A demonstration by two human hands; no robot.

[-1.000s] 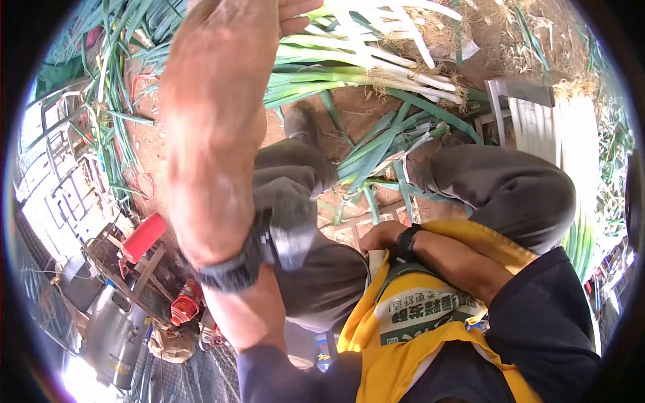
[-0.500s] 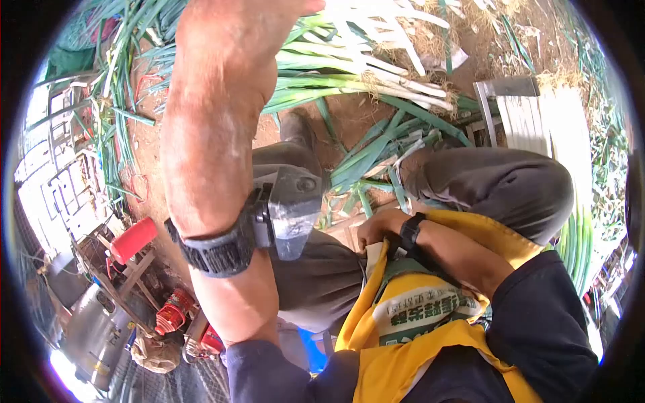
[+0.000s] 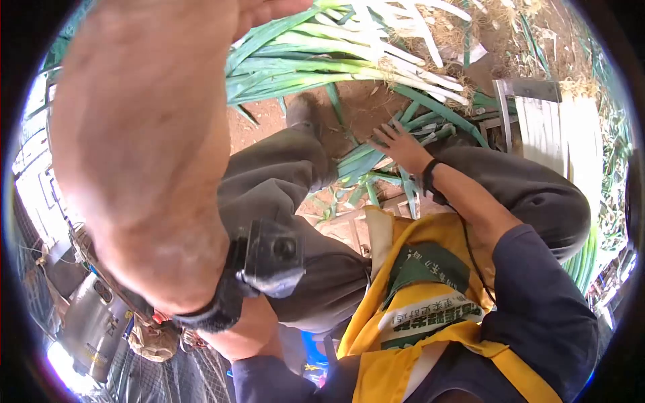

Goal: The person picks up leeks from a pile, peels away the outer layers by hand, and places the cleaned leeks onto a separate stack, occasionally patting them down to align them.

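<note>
Fingers spread and holding nothing that we can see, the right hand (image 3: 404, 149) reaches over green leaves (image 3: 359, 162) between the wearer's knees, well apart from the left hand (image 3: 261, 12) at the top edge. Long green onions (image 3: 336, 66) lie loose on the bare soil (image 3: 252, 131) ahead, roots on, white ends to the right. At far right, another batch (image 3: 583, 141) lies neatly aligned beside a metal frame (image 3: 502, 111) — by our reading, part of the produce is lined up and a good share is not. The left forearm, with its strapped-on device (image 3: 272, 252), hides much of the left side; most of that hand is cut off, and we cannot tell whether it grips anything. Glare washes out the whitest stalks, so we cannot count them.
</note>
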